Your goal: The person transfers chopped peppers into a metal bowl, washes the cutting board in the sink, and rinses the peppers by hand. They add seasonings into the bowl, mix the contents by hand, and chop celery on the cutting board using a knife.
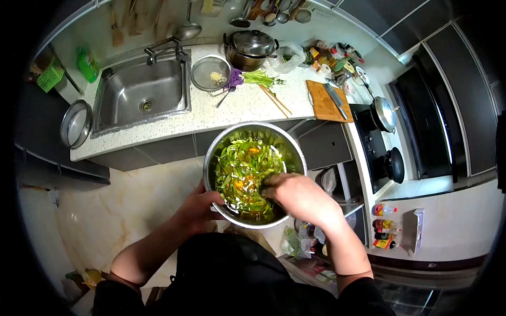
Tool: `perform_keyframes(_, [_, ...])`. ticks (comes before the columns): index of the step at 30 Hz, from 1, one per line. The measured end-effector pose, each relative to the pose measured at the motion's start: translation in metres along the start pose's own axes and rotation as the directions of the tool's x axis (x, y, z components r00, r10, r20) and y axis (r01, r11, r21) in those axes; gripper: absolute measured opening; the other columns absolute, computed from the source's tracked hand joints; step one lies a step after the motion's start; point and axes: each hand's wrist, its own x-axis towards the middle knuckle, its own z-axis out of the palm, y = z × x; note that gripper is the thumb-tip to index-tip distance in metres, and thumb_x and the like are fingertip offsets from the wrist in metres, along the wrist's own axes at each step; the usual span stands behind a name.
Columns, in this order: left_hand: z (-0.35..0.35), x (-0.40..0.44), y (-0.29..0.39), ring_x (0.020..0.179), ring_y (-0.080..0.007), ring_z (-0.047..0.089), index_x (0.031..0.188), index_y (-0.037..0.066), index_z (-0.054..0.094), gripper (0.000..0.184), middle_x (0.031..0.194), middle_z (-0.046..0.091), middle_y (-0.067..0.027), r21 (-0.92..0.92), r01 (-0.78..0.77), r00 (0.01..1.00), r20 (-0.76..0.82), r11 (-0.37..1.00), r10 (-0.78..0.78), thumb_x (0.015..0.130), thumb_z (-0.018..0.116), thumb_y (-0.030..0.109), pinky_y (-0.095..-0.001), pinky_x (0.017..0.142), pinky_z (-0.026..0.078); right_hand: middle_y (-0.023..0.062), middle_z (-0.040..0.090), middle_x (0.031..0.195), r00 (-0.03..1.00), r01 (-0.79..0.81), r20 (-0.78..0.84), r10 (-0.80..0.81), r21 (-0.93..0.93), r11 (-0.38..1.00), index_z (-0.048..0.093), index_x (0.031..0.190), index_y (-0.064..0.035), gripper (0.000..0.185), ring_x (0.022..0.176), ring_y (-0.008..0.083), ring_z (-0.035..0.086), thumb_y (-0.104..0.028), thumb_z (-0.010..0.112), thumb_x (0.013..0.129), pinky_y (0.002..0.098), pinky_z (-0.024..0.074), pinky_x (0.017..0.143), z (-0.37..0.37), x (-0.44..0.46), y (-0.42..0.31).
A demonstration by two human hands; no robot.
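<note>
A large stainless steel mixing bowl (299, 151) is held in front of my body, above the floor. Inside lie chopped green vegetables (232, 164), wet and glossy, with orange-yellow patches that look like egg yolk. My left hand (203, 204) grips the bowl's lower left rim, thumb over the edge. From the right, my right hand (295, 192) reaches over the rim into the bowl. Its fingers bend down into the greens and are dark and partly hidden, so whether they close on anything does not show.
Beyond the bowl runs a speckled counter (211, 113) with a sink (142, 89), a strainer (203, 76), a lidded pot (250, 47) and chopsticks (276, 101). A knife (336, 100) lies on a cutting board (319, 102). The stove (369, 145) holds pans at right.
</note>
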Motion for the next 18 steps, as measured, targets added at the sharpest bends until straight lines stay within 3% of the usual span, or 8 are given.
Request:
perform_keyframes(2, [-0.004,0.007,-0.001,0.099,-0.0262,0.07,0.135,0.004,0.049,0.056,0.118,0.065,-0.0135,0.008,-0.02,0.999,-0.041,1.0,0.02,0.08,0.061,0.005,-0.0413,0.081,0.064,0.0116,0.072,0.1,0.993,0.025,-0.115,-0.012,0.115,0.993,0.074,0.104,-0.0056,0.018,0.096,0.025,0.069,-0.005,0.072,0.086,0.033,0.0556,0.083,-0.003,0.004,0.0])
perform_keyframes(4, [-0.012,0.013,-0.003,0.093,-0.0253,0.071,0.134,0.004,0.05,0.055,0.117,0.066,-0.0146,0.053,-0.045,0.995,-0.081,0.998,0.049,0.08,0.06,0.005,-0.0387,0.073,0.064,0.0106,0.07,0.092,0.751,0.051,-0.591,0.294,0.496,0.867,0.074,0.099,-0.0041,0.013,0.086,0.0251,0.069,-0.006,0.074,0.086,0.0323,0.0551,0.075,-0.022,0.013,-0.009])
perform_keyframes(6, [-0.016,0.021,-0.003,0.092,-0.0248,0.071,0.134,0.004,0.05,0.055,0.115,0.067,-0.0147,0.037,-0.023,0.993,-0.113,0.999,0.027,0.08,0.06,0.005,-0.0379,0.07,0.064,0.0092,0.061,0.068,0.769,-0.086,-0.511,0.383,0.511,0.855,0.068,0.077,-0.0008,0.014,0.057,0.0224,0.062,-0.009,0.078,0.083,0.0329,0.0484,0.055,-0.012,0.022,0.002])
perform_keyframes(8, [-0.03,0.039,-0.004,0.09,-0.0244,0.071,0.134,0.004,0.05,0.055,0.113,0.067,-0.0147,0.025,-0.012,0.99,-0.138,1.0,0.016,0.079,0.06,0.005,-0.037,0.066,0.063,0.01,0.057,0.063,0.729,-0.184,-0.484,0.484,0.542,0.82,0.059,0.068,0.0002,0.025,0.053,0.0229,0.059,-0.009,0.077,0.082,0.0339,0.0469,0.053,0.008,0.038,0.016])
perform_keyframes(9, [-0.049,0.053,-0.009,0.099,-0.0249,0.068,0.138,0.009,0.045,0.061,0.12,0.063,-0.012,0.027,0.023,0.997,-0.069,0.999,-0.021,0.079,0.061,0.005,-0.0439,0.078,0.061,0.0116,0.058,0.064,0.687,-0.144,-0.532,0.495,0.568,0.811,0.054,0.066,0.0005,0.023,0.054,0.026,0.058,-0.005,0.073,0.078,0.0355,0.0464,0.053,0.022,0.048,0.021])
perform_keyframes(11, [-0.076,0.08,-0.025,0.109,-0.0265,0.064,0.141,0.013,0.042,0.065,0.124,0.06,-0.0088,0.03,0.039,0.998,-0.042,0.999,-0.037,0.079,0.06,0.005,-0.0533,0.091,0.059,0.0144,0.062,0.075,0.802,-0.107,-0.46,0.381,0.516,0.85,0.059,0.076,0.0003,0.008,0.07,0.0322,0.063,0.003,0.066,0.072,0.0418,0.0502,0.063,0.056,0.066,0.031])
perform_keyframes(15, [-0.095,0.108,-0.032,0.112,-0.0301,0.063,0.137,0.011,0.046,0.059,0.124,0.06,-0.0098,-0.108,0.034,0.993,-0.109,0.994,-0.045,0.079,0.057,0.001,-0.0563,0.089,0.058,0.019,0.062,0.121,0.91,0.073,-0.402,0.1,0.394,0.916,0.069,0.117,-0.0009,0.054,0.124,0.0417,0.055,0.011,0.064,0.065,0.0437,0.0463,0.108,0.087,0.092,0.037])
perform_keyframes(18, [-0.104,0.131,-0.034,0.113,-0.0305,0.062,0.137,0.009,0.045,0.059,0.123,0.06,-0.0108,-0.14,0.035,0.963,-0.26,0.989,-0.071,0.079,0.055,-0.002,-0.0542,0.088,0.058,0.0188,0.064,0.111,0.877,0.021,-0.411,0.251,0.553,0.833,0.07,0.107,0.0002,0.038,0.108,0.0385,0.061,0.008,0.06,0.071,0.0435,0.0521,0.093,0.13,0.13,0.057])
